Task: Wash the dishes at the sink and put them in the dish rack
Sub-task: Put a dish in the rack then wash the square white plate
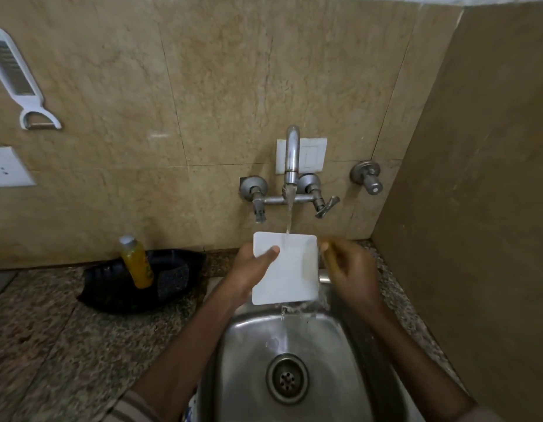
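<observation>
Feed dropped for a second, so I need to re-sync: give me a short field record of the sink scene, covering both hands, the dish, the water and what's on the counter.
dish: white square plate, held tilted over the sink
left hand: grips the plate's left edge, thumb on its face
right hand: at the plate's right edge, blurred, contact unclear
tap: running, stream hits the plate's top and runs off into the sink
sink contents: no other dishes visible
counter left: black tray with yellow bottle and scrub pad
dish rack: not in view
</observation>
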